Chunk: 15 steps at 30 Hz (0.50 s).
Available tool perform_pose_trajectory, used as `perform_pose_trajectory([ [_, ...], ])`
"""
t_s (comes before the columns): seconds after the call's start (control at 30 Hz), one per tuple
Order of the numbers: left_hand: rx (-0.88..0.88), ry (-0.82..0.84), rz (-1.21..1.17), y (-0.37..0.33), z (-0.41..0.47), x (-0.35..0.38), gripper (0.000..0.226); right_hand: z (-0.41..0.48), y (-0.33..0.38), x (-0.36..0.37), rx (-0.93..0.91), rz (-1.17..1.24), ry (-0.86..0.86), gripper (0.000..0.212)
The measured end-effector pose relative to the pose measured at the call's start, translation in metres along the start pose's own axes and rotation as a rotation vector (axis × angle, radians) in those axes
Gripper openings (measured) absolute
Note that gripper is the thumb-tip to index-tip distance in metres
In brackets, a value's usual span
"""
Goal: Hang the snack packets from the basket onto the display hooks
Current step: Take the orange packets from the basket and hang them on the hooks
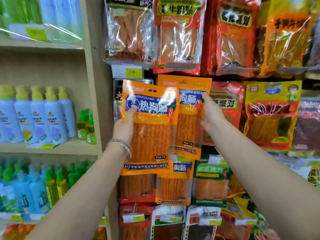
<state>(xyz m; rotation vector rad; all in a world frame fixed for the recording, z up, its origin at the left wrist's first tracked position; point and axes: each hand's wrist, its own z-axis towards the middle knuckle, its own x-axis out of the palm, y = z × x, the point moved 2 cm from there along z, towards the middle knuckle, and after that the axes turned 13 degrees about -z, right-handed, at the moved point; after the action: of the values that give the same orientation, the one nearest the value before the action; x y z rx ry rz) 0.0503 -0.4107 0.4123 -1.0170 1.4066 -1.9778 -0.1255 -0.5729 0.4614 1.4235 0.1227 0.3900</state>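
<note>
My left hand (126, 122) grips orange packet (150, 125), not hung. My right hand (210, 115) pinches second packet (190, 108) among hung packets (270, 115); hook hidden, seating uncertain. Basket out of view; remainder unknown.

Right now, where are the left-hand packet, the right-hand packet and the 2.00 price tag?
left-hand packet (155, 106): head view, blue label band.
right-hand packet (187, 130): head view, clear window.
2.00 price tag (132, 72): head view, yellow middle.
</note>
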Motion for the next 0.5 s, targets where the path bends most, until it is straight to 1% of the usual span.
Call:
perform_pose_trajectory([
  [0.13,-0.001,-0.026,0.009,0.005,0.014,0.005,0.075,0.024,0.004,0.011,0.018,0.023,0.021,0.021],
  [0.23,-0.007,-0.039,0.003,0.009,0.02,0.005,0.073,0.039,0.005,0.013,0.028,0.071,0.024,0.019],
  [0.33,-0.012,-0.088,-0.026,0.012,0.027,0.004,0.076,0.05,0.005,0.015,0.033,0.082,0.044,0.016],
  [0.5,-0.001,-0.127,-0.062,0.018,0.035,0.008,0.047,0.062,0.009,0.017,0.019,0.032,0.08,0.016],
])
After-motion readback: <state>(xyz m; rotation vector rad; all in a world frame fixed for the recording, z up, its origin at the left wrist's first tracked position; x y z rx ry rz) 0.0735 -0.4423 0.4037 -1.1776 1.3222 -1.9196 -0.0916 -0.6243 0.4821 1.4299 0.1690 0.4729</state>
